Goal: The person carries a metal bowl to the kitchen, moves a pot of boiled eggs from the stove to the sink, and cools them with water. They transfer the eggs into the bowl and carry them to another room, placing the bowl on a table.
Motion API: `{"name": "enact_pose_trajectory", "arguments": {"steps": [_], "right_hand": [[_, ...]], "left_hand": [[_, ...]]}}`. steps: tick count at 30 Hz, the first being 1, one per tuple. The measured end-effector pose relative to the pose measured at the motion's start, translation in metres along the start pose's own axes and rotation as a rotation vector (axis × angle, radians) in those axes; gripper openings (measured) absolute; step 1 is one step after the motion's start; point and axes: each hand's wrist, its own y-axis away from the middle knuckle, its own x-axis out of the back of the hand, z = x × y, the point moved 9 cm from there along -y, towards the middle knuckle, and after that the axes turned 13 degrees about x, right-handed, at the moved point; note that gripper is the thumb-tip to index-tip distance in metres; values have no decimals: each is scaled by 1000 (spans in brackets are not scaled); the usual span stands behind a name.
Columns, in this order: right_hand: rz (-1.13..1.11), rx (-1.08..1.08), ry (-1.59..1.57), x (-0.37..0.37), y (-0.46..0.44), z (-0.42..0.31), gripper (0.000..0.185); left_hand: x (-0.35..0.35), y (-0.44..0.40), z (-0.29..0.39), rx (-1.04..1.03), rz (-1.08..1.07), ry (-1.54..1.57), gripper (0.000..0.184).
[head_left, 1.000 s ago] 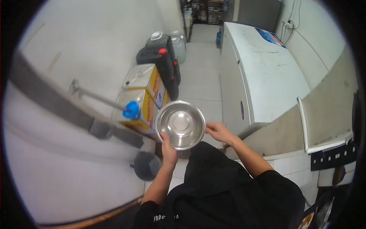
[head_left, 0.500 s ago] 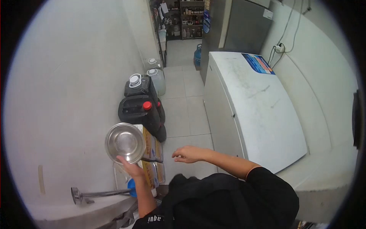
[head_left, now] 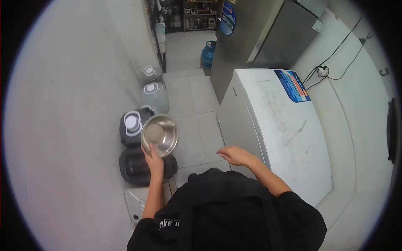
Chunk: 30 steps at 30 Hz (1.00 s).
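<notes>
A shiny round metal bowl (head_left: 164, 133) is held out in front of me, tilted, its inside facing up. My left hand (head_left: 153, 158) grips it by the near rim, the thumb over the edge; the fingers beneath are partly hidden. Below the bowl stands a black jerrycan (head_left: 136, 166), apart from it as far as I can judge. My right hand (head_left: 235, 155) hangs in the air beside the white chest freezer (head_left: 284, 125), touching nothing. Its fingers are stretched forward and hold nothing I can see.
Along the left wall stand a dark jug with a white cap (head_left: 132, 122) and a clear jug (head_left: 155, 98). A grey refrigerator (head_left: 247, 37) rises behind the freezer. Farther on are a blue gas cylinder (head_left: 207, 56) and shelves (head_left: 200, 16). Tiled floor (head_left: 192, 129) runs between.
I have moved forward along the passage. The bowl, still in my left hand, has swung from above the boxes to above the jugs and tilted. My right hand has shifted toward the freezer.
</notes>
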Motion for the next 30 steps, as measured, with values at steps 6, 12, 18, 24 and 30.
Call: {"name": "enact_pose_trajectory", "arguments": {"steps": [6,12,18,24,30], "right_hand": [[-35,-187,-153,93,-90,77,28],[148,-167,-165,230,-215,204,29],[213,58,15,377,-394,251,28],[52,208,-41,447,-571,329,28],[173,-4,50,545,-660,452,25]], "left_hand": [[-157,-178,75,-69,-184,61,49],[-272,-331,91,-81,-128,-120,50],[-351,-433,184,-357,-232,-241,43],[-421,-605,173,-314,-167,-334,47],[-559,-791,210,-184,-310,-299,45]]}}
